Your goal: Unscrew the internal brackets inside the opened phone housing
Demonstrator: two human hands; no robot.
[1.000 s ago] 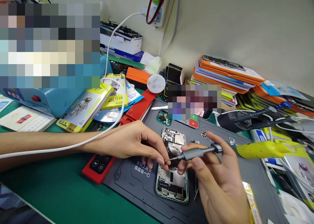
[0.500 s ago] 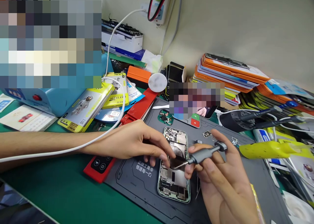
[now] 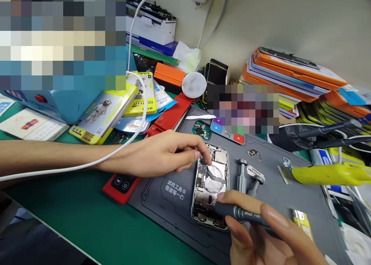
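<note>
An opened smartphone (image 3: 207, 197) lies on a dark grey work mat, its inner parts and a round coil bared. My left hand (image 3: 171, 153) rests over its upper left edge, fingers bent but apart; the index fingertip is on or just above the inside, with nothing visible in the hand. Between thumb and fingers, my right hand (image 3: 269, 226) holds a slim dark tool (image 3: 246, 214) with ridges and pale lettering. It points at the phone's lower part; the tip is hard to make out. Two grey screwdrivers (image 3: 241, 178) lie right of the phone.
A razor blade (image 3: 255, 173) and small metal parts (image 3: 254, 153) lie on the mat (image 3: 174, 218). A yellow bottle (image 3: 327, 174) is at the right. Behind are a green circuit board (image 3: 202, 129) and stacked orange boxes (image 3: 290, 69). A white cable (image 3: 116, 153) crosses over my left forearm.
The screwdriver has left my right hand; a slim dark tool is there instead, and that hand is lower. My left hand has shifted towards the phone's top. The view has moved slightly.
</note>
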